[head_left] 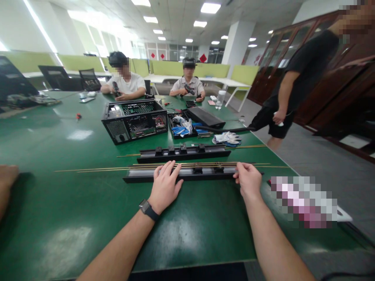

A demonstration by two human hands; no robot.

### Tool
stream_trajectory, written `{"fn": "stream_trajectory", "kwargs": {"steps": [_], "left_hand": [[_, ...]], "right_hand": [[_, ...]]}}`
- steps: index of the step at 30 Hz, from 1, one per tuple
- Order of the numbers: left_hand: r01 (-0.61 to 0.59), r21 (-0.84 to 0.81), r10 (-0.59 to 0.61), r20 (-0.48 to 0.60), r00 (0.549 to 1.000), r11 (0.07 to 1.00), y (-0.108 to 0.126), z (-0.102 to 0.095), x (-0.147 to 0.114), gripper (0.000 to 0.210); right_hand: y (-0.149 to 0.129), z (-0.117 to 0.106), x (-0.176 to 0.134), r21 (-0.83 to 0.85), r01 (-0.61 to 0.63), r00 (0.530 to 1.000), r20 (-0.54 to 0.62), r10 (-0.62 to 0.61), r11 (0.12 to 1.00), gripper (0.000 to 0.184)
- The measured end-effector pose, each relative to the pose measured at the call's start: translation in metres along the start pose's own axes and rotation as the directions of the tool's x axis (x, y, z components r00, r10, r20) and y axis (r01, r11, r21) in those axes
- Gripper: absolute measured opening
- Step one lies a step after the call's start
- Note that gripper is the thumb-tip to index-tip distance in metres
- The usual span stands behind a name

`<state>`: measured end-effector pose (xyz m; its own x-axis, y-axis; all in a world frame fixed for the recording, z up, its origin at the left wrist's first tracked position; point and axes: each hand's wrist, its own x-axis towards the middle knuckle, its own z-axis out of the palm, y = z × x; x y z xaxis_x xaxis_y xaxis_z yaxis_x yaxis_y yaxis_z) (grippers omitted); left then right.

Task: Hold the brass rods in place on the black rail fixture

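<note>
A long black rail (143,179) with a pale inside lies crosswise on the green table in front of me. Several thin brass-coloured rods (96,170) run along its top and stick out past both ends. My left hand (165,185), fingers stretched and laid flat, rests over the rail and rods. At the right end, my right hand (249,180) is closed in a pinch on the rods. Between the hands, black blocks (218,169) sit in the rail. Just behind lies a second black rail (187,156) with several black blocks, and more rods poke out from its ends.
A black computer case (134,121) stands beyond the rails, beside a tray of gloves (182,128) and a black flat box (203,117). White gloves (227,138) lie nearby. A blurred-out item (304,201) is at right. Two people sit opposite; another stands right. Someone's hand (7,177) shows at left.
</note>
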<state>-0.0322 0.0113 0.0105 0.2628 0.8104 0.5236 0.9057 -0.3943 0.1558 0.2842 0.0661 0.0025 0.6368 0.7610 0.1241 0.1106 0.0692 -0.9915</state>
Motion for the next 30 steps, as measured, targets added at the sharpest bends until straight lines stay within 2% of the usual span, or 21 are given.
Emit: {"fn": "stream_trajectory", "kwargs": {"steps": [30], "left_hand": [[0.021,0.006,-0.021,0.016,1.000,1.000,0.0057,-0.0073,-0.0018,0.047]], "right_hand": [[-0.0035,-0.0006,-0.0003,-0.045,-0.011,1.000,-0.007,0.011,0.999,0.018]]}}
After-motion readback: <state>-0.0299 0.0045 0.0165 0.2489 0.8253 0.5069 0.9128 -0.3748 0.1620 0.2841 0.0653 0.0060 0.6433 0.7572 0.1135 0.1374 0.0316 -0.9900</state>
